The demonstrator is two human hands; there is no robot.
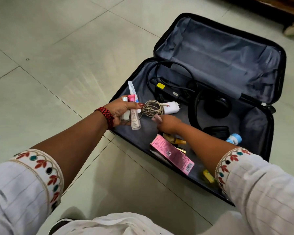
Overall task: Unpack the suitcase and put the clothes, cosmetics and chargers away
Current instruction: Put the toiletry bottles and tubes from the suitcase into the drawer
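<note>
The black suitcase (277, 53) lies open on the tiled floor, grey lining showing. My left hand (119, 109) holds a bunch of cosmetics (134, 116): a white tube, a pink-capped bottle and a small glass bottle. My right hand (168, 123) reaches into the near half and pinches a small pale pink item (155, 118). Next to it lie a white charger with a coiled cable (168, 107), a black power adapter with cord (170, 89), black headphones (212, 107), a pink box (172, 155), yellow tubes (176, 140) and a blue-capped bottle (234, 139).
The far half of the suitcase holds nothing. Pale floor tiles (58, 56) spread to the left and front. A dark wooden furniture base (278, 12) stands at the top right. A small black case (216, 131) and a yellow item (209, 176) lie near my right forearm.
</note>
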